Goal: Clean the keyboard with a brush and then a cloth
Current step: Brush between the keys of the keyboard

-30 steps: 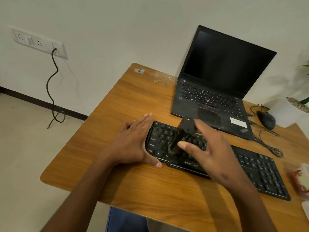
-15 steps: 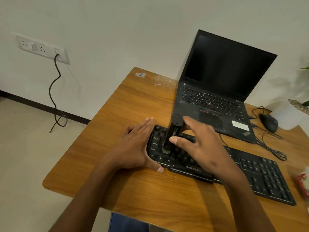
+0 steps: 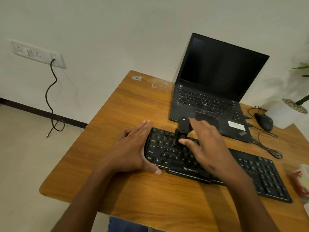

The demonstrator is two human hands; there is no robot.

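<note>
1. Since half a second ago, your right hand (image 3: 207, 148) has carried the brush (image 3: 181, 131) a little to the right along the upper key rows, away from the far-left keys it was over.
2. Your right hand pinches the black brush between thumb and fingers, handle tilted up toward the laptop (image 3: 214, 91), bristle end down on the keys.
3. Your left hand (image 3: 133, 148) lies flat and spread against the left end of the keyboard (image 3: 260, 178), fingers together along the side edge, thumb along the front edge.
4. You have the black keyboard lying diagonally across the wooden desk (image 3: 127, 114), just in front of the open laptop, whose screen is dark.
5. You can see a black mouse (image 3: 264, 121) with its cable right of the laptop, near a white plant pot (image 3: 284, 114).
6. Something red and white (image 3: 301, 183) sits at the desk's right edge; it is too blurred to identify.
</note>
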